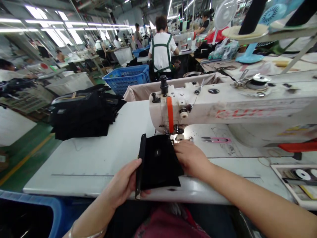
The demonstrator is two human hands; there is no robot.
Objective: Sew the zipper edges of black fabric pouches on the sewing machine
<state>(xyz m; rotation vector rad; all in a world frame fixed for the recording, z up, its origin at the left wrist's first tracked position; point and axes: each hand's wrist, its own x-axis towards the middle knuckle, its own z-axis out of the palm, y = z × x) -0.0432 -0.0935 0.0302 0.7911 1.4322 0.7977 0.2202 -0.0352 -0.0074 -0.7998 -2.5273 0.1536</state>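
The person's left hand (pixel 121 181) is closed, gripping the stiff dark strip (pixel 141 158) along one side of a black fabric piece (pixel 158 162), and is steadying that piece on the white work table (pixel 86 168). The right hand (pixel 190 158) is lying open and palm-down on the fabric, pressing it flat. The fabric is sitting directly in front of the sewing machine (pixel 223 109), its far corner reaching the needle area. Pink thread snips (pixel 216 139) are lying just right of the needle area, beneath the machine's arm. A stack of black sewn goods (pixel 81 114) is sitting left of the machine, and a blue plastic crate (pixel 126 77) is standing beyond it.
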